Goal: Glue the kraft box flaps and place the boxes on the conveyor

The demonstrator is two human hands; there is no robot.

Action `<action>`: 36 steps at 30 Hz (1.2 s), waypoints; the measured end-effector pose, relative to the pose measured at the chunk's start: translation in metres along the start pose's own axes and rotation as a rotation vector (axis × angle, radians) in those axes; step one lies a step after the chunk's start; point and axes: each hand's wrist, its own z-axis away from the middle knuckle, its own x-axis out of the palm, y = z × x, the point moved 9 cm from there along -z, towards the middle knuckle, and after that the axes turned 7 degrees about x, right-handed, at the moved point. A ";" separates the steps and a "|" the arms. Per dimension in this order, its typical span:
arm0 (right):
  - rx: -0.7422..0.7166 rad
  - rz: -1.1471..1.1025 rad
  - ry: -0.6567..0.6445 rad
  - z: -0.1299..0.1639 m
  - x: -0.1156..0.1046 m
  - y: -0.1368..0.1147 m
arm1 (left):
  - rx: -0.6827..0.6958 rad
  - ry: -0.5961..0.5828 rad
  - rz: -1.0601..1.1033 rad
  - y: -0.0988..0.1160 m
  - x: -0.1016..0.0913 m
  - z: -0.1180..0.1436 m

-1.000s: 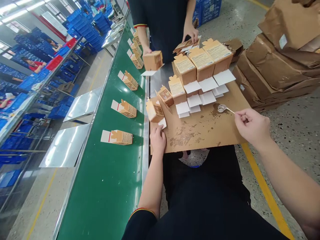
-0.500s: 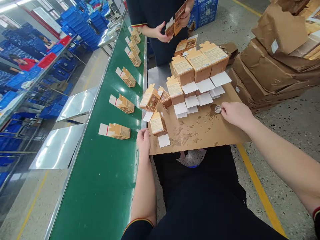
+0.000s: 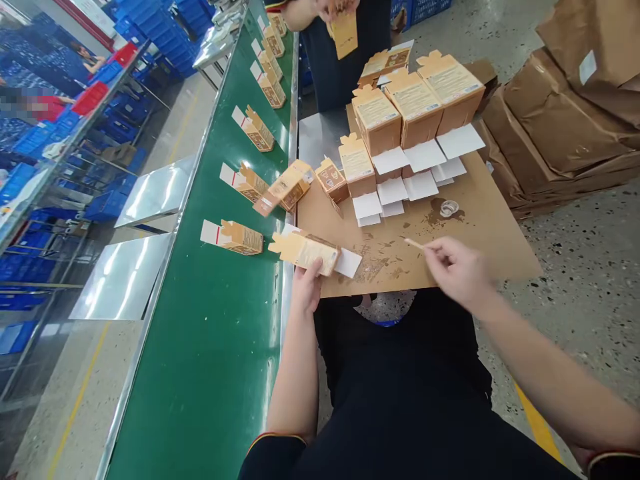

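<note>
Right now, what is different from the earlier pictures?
The left hand has grasped a box and turned its tabs toward the belt. Another box has shifted toward the belt. The right hand has moved left, taking the stick away from the cup. The cup and stacked boxes stayed in place.

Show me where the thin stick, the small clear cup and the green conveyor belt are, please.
Thin stick (image 3: 415, 245): head view, on its exposed length.
Small clear cup (image 3: 449, 209): head view, on its middle.
Green conveyor belt (image 3: 210, 360): head view, on its bare surface.
</note>
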 end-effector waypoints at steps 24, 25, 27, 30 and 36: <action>-0.222 0.297 -0.157 0.016 0.134 -0.019 | 0.238 0.029 -0.256 -0.002 0.028 0.011; -0.211 0.261 -0.115 0.018 0.123 -0.016 | 0.271 0.049 -0.312 -0.002 0.029 0.015; -0.191 0.199 -0.047 0.025 0.101 -0.011 | 0.310 0.090 -0.389 -0.003 0.030 0.020; -0.165 0.125 0.012 0.038 0.078 -0.010 | 0.292 0.104 -0.426 -0.008 0.033 0.021; -0.067 -0.059 -0.075 0.050 0.077 -0.011 | 0.263 0.083 -0.407 -0.003 0.037 0.018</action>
